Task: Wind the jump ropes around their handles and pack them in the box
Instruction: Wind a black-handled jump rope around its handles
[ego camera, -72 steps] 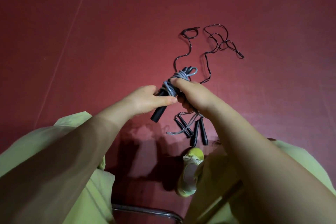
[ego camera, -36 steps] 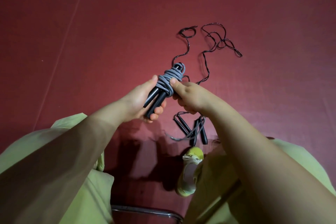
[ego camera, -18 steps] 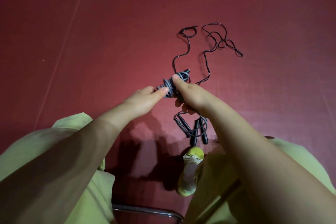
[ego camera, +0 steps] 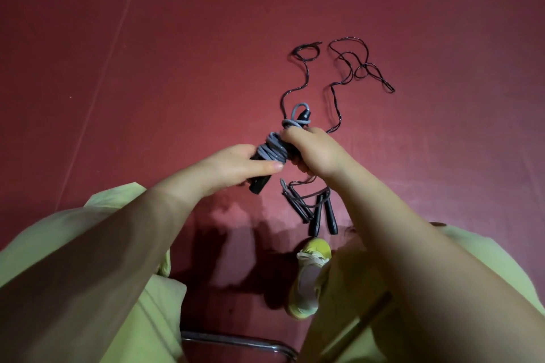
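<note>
A jump rope with black handles and a grey cord is held in mid-air, the cord wound in several turns around the paired handles. My left hand grips the lower ends of the handles, which stick out below it. My right hand holds the upper part, thumb pressing on the grey coil; a small grey loop pokes out above it. On the red floor below lie more black handles with a thin dark rope trailing away in loose curls. No box is in view.
The red floor fills the view, with a faint seam line at the left. My yellow-green trouser legs and a yellow shoe are at the bottom, beside a metal chair bar.
The bundle has turned in my hands and tilted, with its lower handle ends sticking out below my left hand. A grey loop now stands above my right thumb.
</note>
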Demonstrator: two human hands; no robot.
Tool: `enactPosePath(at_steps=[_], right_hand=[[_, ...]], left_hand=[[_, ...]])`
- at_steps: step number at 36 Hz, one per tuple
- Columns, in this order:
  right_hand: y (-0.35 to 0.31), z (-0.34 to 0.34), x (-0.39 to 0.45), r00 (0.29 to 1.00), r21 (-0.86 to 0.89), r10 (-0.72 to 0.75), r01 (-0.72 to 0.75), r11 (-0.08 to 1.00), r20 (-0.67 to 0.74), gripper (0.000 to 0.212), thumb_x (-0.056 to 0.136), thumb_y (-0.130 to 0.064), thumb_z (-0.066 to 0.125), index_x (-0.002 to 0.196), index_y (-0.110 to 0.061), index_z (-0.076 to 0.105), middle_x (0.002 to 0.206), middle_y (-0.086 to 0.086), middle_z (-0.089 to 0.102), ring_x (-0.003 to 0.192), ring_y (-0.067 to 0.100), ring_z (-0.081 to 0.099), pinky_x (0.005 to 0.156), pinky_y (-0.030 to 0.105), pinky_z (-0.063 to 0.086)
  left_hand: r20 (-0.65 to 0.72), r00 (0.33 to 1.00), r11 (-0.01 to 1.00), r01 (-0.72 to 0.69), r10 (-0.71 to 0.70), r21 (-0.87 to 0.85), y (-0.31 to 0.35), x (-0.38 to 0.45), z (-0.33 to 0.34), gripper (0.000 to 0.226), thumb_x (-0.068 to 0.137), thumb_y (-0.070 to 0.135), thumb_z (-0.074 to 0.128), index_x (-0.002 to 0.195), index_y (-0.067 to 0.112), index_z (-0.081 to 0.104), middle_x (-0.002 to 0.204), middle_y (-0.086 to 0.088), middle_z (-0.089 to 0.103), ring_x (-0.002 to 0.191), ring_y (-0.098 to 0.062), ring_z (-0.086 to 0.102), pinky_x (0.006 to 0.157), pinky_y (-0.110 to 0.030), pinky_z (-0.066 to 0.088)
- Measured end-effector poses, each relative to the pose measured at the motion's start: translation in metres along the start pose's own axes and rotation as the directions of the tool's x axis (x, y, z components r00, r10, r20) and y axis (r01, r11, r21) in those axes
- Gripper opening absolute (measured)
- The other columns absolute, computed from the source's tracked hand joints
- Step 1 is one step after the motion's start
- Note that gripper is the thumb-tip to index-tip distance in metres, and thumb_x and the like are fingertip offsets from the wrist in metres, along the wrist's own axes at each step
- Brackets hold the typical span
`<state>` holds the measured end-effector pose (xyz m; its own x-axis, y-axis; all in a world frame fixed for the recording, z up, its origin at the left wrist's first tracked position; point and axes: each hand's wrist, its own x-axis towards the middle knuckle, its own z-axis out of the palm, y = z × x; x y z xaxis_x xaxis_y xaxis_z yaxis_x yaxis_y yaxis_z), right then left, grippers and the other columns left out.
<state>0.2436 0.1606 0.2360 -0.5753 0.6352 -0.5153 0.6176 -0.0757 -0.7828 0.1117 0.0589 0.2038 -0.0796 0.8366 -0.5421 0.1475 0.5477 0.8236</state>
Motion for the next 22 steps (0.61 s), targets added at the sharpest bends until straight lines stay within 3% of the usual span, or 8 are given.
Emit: enactPosePath(at_steps=[2, 4, 8, 11, 14, 17, 22], right_hand=[[0.000, -0.001, 0.000, 1.000, 0.033, -0.009, 0.009, 0.999, -0.005, 0.026, 0.084, -0.032, 0.049, 0.063, -0.016, 0.044, 0.053, 0.000, 0.037, 0.046, 0.014, 0.028, 0.052, 0.032, 0.021], [-0.002, -0.002, -0.002, 1.000, 0.068, -0.029, 0.028, 0.997, 0.007, 0.028, 0.082, -0.032, 0.049, 0.060, -0.019, 0.039, 0.048, -0.003, 0.032, 0.044, 0.013, 0.025, 0.050, 0.031, 0.018], [-0.009, 0.001, -0.007, 0.990, 0.190, -0.116, 0.099, 0.977, 0.078, 0.017, 0.070, -0.031, 0.045, 0.062, -0.019, 0.036, 0.051, -0.002, 0.028, 0.046, 0.013, 0.022, 0.051, 0.034, 0.014], [-0.011, 0.002, -0.011, 0.979, 0.239, -0.161, 0.128, 0.963, 0.123, 0.014, 0.071, -0.029, 0.043, 0.067, -0.017, 0.037, 0.057, 0.003, 0.026, 0.049, 0.014, 0.023, 0.054, 0.037, 0.013], [-0.012, 0.003, -0.012, 0.973, 0.239, -0.189, 0.153, 0.959, 0.135, 0.016, 0.073, -0.031, 0.042, 0.069, -0.016, 0.039, 0.058, 0.004, 0.028, 0.050, 0.014, 0.025, 0.055, 0.038, 0.014], [-0.009, 0.002, -0.010, 0.969, 0.237, -0.199, 0.162, 0.958, 0.145, 0.019, 0.077, -0.034, 0.043, 0.069, -0.017, 0.042, 0.053, -0.001, 0.034, 0.049, 0.013, 0.029, 0.050, 0.033, 0.017], [-0.005, -0.002, -0.005, 0.973, 0.203, -0.147, 0.109, 0.973, 0.179, 0.036, 0.102, -0.039, 0.040, 0.072, -0.019, 0.046, 0.054, -0.009, 0.041, 0.048, 0.011, 0.030, 0.046, 0.024, 0.021]], left_hand=[[0.038, 0.999, 0.986, 0.040, -0.034, -0.164, 0.001, -0.002, -0.001, 0.059, 0.054, 0.060, 0.067, 0.087, 0.012, 0.061, 0.081, -0.015, 0.061, 0.074, -0.024, 0.056, 0.075, -0.040, 0.047], [0.105, 0.992, 0.952, 0.100, -0.073, -0.290, 0.005, -0.005, -0.004, 0.052, 0.067, 0.057, 0.070, 0.093, 0.014, 0.064, 0.082, -0.011, 0.068, 0.077, -0.028, 0.066, 0.084, -0.044, 0.049], [0.358, 0.928, 0.850, 0.268, -0.102, -0.453, 0.011, -0.012, -0.010, 0.069, 0.071, 0.067, 0.035, 0.092, 0.009, 0.066, 0.075, -0.012, 0.070, 0.066, -0.024, 0.069, 0.064, -0.036, 0.056], [0.532, 0.844, 0.778, 0.375, -0.062, -0.504, 0.011, -0.017, -0.008, 0.084, 0.072, 0.074, 0.031, 0.084, 0.003, 0.074, 0.066, -0.009, 0.063, 0.058, -0.024, 0.064, 0.060, -0.035, 0.056], [0.642, 0.766, 0.715, 0.429, 0.036, -0.552, 0.010, -0.018, -0.006, 0.088, 0.068, 0.080, 0.035, 0.088, 0.004, 0.073, 0.062, -0.003, 0.054, 0.055, -0.019, 0.056, 0.056, -0.031, 0.053], [0.651, 0.756, 0.693, 0.434, 0.067, -0.575, 0.010, -0.018, -0.008, 0.086, 0.066, 0.082, 0.035, 0.086, 0.007, 0.071, 0.062, -0.001, 0.050, 0.054, -0.017, 0.050, 0.053, -0.027, 0.044], [0.564, 0.825, 0.649, 0.410, 0.036, -0.641, 0.012, -0.017, -0.008, 0.078, 0.072, 0.078, 0.027, 0.078, 0.010, 0.064, 0.062, -0.002, 0.048, 0.051, -0.017, 0.046, 0.050, -0.023, 0.035]])
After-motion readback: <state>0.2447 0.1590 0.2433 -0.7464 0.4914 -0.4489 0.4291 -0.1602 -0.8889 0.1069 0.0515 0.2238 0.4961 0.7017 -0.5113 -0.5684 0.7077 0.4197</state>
